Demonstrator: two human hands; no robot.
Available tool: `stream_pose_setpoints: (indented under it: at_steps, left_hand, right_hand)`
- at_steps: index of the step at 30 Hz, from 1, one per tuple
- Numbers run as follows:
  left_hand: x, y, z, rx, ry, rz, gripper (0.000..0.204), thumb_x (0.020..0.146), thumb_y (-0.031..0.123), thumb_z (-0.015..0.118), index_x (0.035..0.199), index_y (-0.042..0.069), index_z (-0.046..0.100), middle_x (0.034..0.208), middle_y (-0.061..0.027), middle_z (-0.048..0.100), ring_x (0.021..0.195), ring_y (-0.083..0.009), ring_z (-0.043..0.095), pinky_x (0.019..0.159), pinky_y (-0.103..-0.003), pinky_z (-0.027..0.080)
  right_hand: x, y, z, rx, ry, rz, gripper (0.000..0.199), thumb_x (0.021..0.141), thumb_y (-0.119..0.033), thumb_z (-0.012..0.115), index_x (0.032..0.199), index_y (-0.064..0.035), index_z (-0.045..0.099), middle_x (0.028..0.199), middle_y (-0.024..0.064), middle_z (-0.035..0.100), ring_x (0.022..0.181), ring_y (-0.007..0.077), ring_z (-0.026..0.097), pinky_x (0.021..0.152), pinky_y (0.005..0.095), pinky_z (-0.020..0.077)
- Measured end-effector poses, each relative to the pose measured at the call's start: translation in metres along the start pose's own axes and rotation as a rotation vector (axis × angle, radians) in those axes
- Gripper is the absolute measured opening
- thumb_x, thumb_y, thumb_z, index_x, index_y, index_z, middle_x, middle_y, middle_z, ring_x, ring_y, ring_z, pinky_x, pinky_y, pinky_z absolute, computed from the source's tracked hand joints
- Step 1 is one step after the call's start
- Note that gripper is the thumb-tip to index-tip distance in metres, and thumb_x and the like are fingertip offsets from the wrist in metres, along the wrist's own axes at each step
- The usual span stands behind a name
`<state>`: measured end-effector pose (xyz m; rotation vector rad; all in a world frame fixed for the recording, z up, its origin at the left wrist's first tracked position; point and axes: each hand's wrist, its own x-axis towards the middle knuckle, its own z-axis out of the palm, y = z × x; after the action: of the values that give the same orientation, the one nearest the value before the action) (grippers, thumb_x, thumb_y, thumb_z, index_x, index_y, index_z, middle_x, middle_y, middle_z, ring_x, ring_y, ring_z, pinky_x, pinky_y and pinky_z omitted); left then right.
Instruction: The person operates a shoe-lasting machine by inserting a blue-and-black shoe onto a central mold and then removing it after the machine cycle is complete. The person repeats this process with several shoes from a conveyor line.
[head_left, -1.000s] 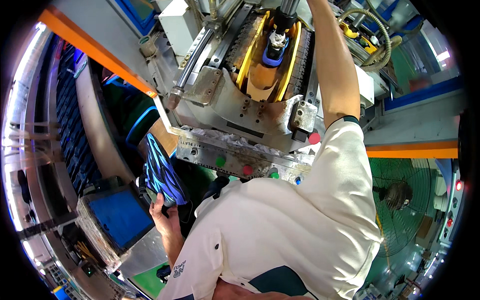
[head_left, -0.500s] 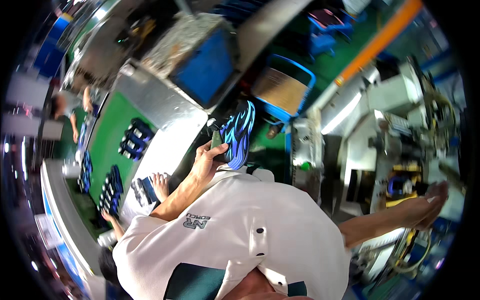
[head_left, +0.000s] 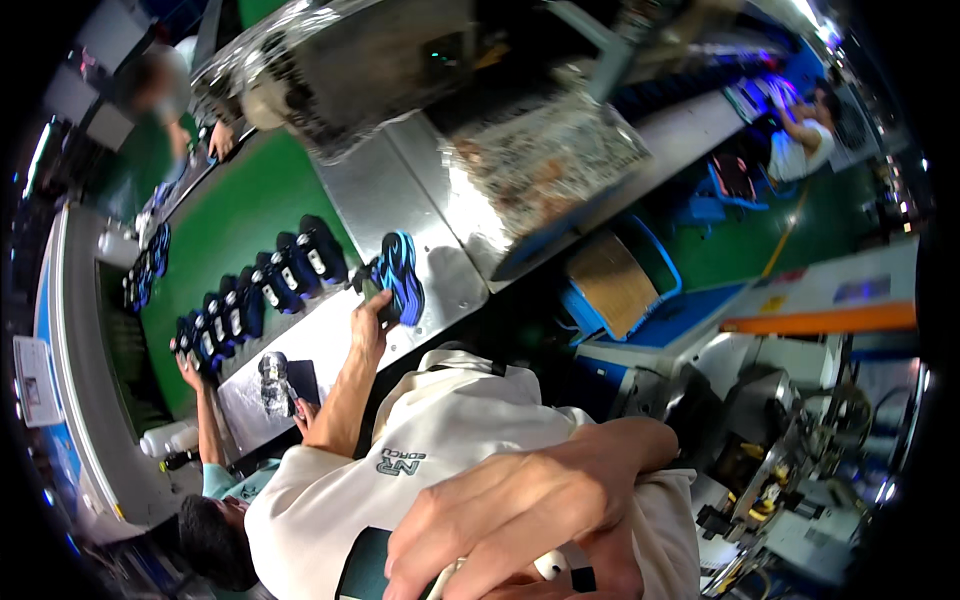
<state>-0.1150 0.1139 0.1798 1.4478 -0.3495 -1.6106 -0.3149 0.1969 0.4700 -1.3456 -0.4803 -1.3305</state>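
Blue-and-black shoe [head_left: 400, 275] gripped in my left hand [head_left: 372, 312] might slide off the slick steel worktop [head_left: 440, 265]; right hand [head_left: 520, 520], can't tell lol.

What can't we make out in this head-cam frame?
All in the head view:
- Right hand: cut off by the lower edge, so its grip is unclear. The small white object beside it is too small to identify.
- Left hand: fingertips hidden behind the blue-and-black shoe it holds.
- Dark shoes on the green belt: too small for detail.
- Person at upper left: blurred.
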Motion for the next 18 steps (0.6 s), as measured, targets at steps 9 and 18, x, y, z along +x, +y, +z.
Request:
stream_pose_setpoints:
  at_steps: [9, 18]
  left_hand:
    - [0.260, 0.126, -0.126, -0.060, 0.276, 0.181, 0.034, 0.068, 0.011, 0.067, 0.101, 0.003, 0.060, 0.089, -0.0137, 0.063, 0.080, -0.0276, 0.064, 0.065, -0.044, 0.053]
    - [0.486, 0.183, -0.197, 0.768, 0.394, 0.587, 0.059, 0.067, 0.011, 0.057, 0.124, 0.003, 0.046, 0.119, -0.0207, 0.053, 0.109, -0.0366, 0.051, 0.091, -0.042, 0.043]
  right_hand:
    - [0.118, 0.024, -0.134, -0.812, 0.139, 0.542, 0.025, 0.085, -0.019, 0.058, 0.088, 0.0060, 0.060, 0.097, 0.0239, 0.063, 0.087, 0.0303, 0.062, 0.073, 0.0365, 0.0518]
    - [0.240, 0.002, -0.422, -2.462, -0.123, 0.772, 0.043, 0.078, -0.013, 0.064, 0.118, -0.0026, 0.054, 0.111, 0.0141, 0.062, 0.101, 0.0253, 0.060, 0.088, 0.0352, 0.0450]
